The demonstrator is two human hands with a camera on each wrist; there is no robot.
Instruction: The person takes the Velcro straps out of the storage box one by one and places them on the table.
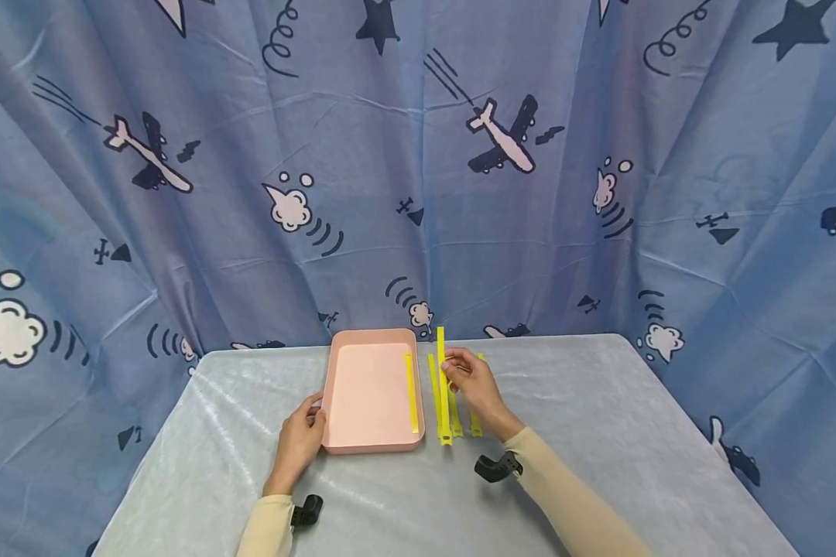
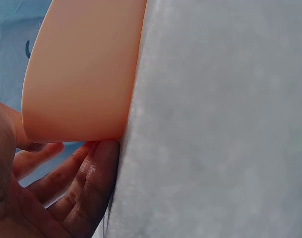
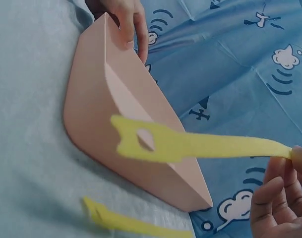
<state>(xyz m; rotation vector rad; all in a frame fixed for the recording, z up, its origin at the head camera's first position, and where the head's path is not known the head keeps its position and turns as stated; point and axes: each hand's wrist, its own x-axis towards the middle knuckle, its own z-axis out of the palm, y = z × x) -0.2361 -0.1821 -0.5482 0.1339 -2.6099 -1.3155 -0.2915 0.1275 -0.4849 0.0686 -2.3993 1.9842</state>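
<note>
A shallow pink tray (image 1: 372, 447) lies on the table. My left hand (image 1: 299, 445) holds the tray's left side, thumb at the rim and fingertips (image 2: 105, 153) against the outer wall. My right hand (image 1: 475, 384) pinches a yellow hook-and-loop cable tie (image 3: 215, 145) near one end between thumb and fingers. The tie's wide slotted end hangs free, overlapping the tray's near wall in the right wrist view. Inside the tray, along its right side, lies another yellow tie (image 1: 412, 394).
Right of the tray several more yellow ties (image 1: 476, 424) lie on the grey cloth-covered table (image 1: 599, 433), partly hidden by the right hand and the held tie. A blue patterned curtain (image 1: 362, 232) hangs behind the table's far edge.
</note>
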